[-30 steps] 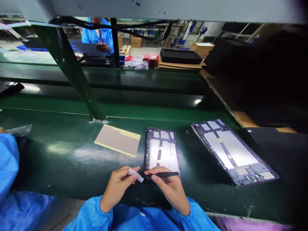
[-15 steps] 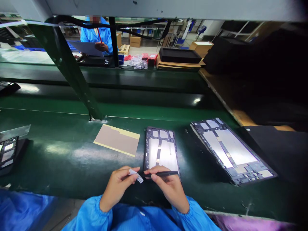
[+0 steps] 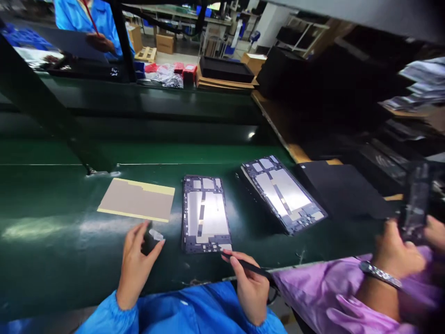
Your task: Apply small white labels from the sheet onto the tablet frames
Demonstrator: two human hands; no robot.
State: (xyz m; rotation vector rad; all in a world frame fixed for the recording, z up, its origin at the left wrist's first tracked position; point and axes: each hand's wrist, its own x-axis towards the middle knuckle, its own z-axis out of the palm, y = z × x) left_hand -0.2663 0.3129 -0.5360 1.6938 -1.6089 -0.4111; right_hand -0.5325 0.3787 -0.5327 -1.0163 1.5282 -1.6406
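Note:
A small white label point(image 3: 156, 235) sits between the thumb and index fingertip of my left hand point(image 3: 134, 264), against the thumb tip; the other fingers are bent. My right hand point(image 3: 251, 285) grips a slim black tool, apparently tweezers point(image 3: 248, 267), with the tip at the lower right corner of an open tablet housing point(image 3: 208, 215). This housing has a dark frame, silvery panels and a ribbon strip down its middle. Left of it lies a beige sheet with yellow edges point(image 3: 137, 199), just beyond my left hand.
A second tablet housing point(image 3: 283, 192) rests tilted on the right, beside a black sheet point(image 3: 342, 188). Farther right, a co-worker's hands point(image 3: 399, 253) hold a dark device point(image 3: 415, 202). A green post point(image 3: 62, 120) rises at left. Across the bench, another person holds a grey sheet point(image 3: 69, 44).
My view has swung right, bringing the pink-sleeved co-worker into view. My hands have moved apart, the left one with the label. The black tool has tilted, tip now at the housing's lower corner.

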